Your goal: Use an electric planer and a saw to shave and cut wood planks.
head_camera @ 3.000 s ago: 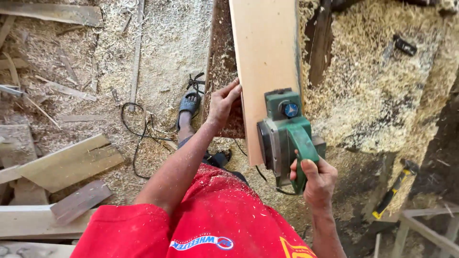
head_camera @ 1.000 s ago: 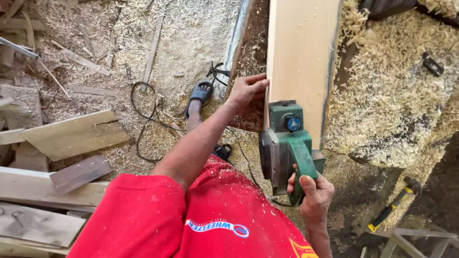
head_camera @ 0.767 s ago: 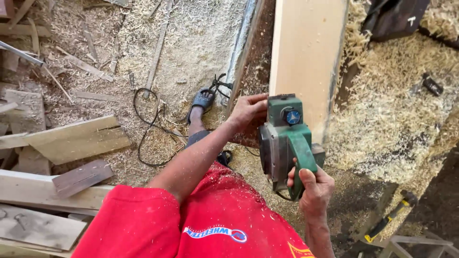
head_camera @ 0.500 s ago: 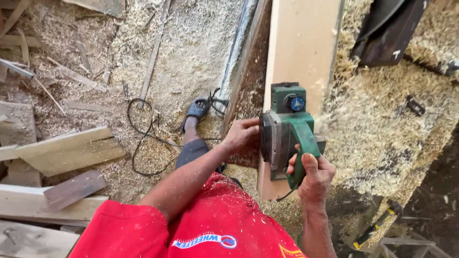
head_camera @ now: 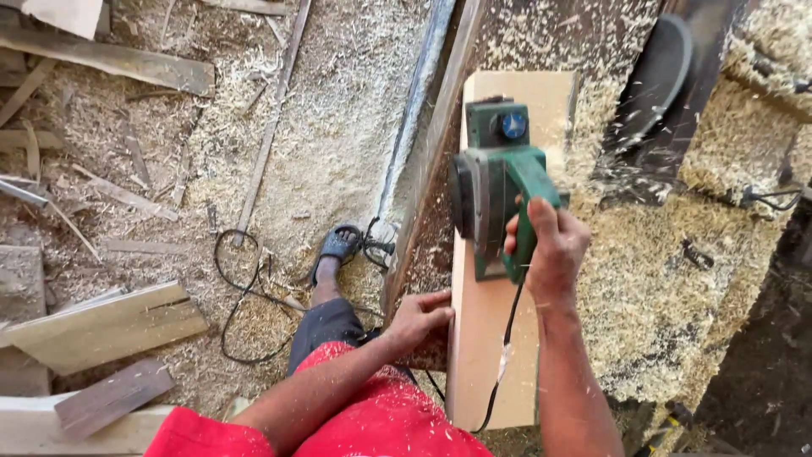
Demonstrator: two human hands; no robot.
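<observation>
My right hand [head_camera: 551, 245] is clamped round the green planer's [head_camera: 495, 182] handle, driving it along the pale board [head_camera: 486, 338] on the bench; my left hand [head_camera: 417, 315] presses the board's edge, steadying it.

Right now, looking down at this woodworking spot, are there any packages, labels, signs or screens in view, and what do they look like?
No packages, signs or screens show.
Round blue knob cap: on the front top of the green electric planer, which the right hand grips on the pale board; its faint marking is too small to make out.
The left hand rests at the board's near left edge.
</observation>
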